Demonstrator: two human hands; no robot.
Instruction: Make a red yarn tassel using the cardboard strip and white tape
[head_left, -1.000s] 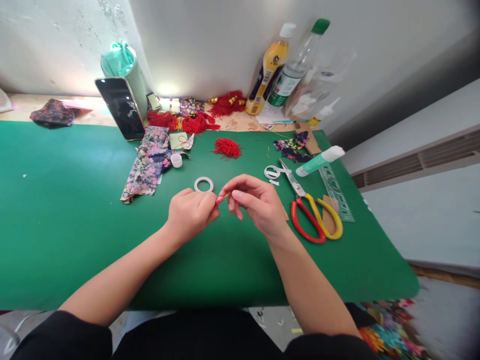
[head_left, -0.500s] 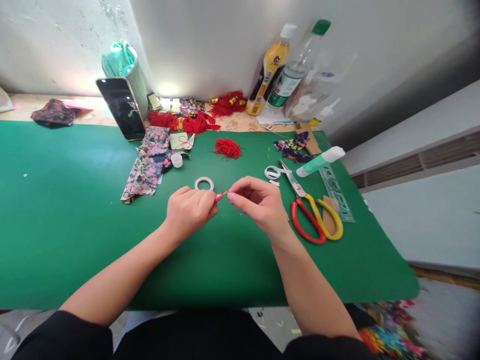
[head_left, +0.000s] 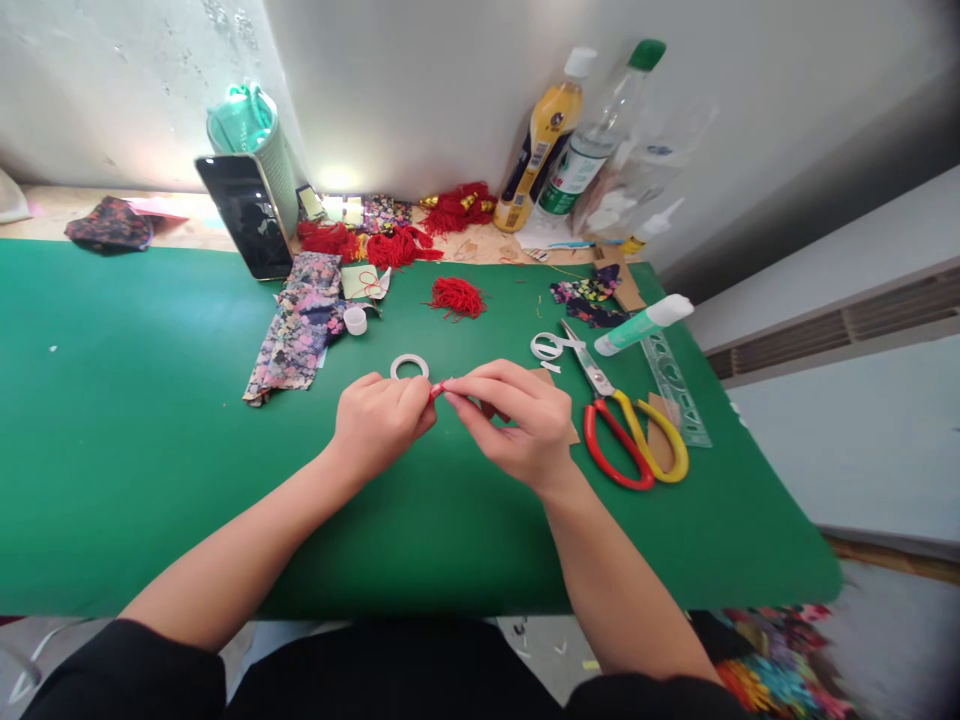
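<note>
My left hand (head_left: 381, 422) is closed in a fist. Out of its thumb side pokes the tip of a small red piece (head_left: 437, 390), which looks like the top of a tassel; most of it is hidden in the fist. My right hand (head_left: 521, 420) pinches the same tip with thumb and forefinger, its other fingers curled. Just behind my left hand lies a white tape ring (head_left: 409, 366). Farther back, a loose bundle of red threads (head_left: 456, 297) rests on the green mat (head_left: 450, 540). A piece of brown card shows partly behind my right hand.
Scissors (head_left: 619, 430) with red and yellow handles lie at right, beside a glue stick (head_left: 645, 325) and a clear ruler (head_left: 676, 390). Floral cloth (head_left: 296, 325) and a propped phone (head_left: 246, 217) are at left. Bottles (head_left: 540, 140) and red tassels (head_left: 401, 246) line the back.
My right hand has moved slightly left, its fingertips now closer to my left hand. The yellowish bit seen between them before is now covered. My left hand stays in place.
</note>
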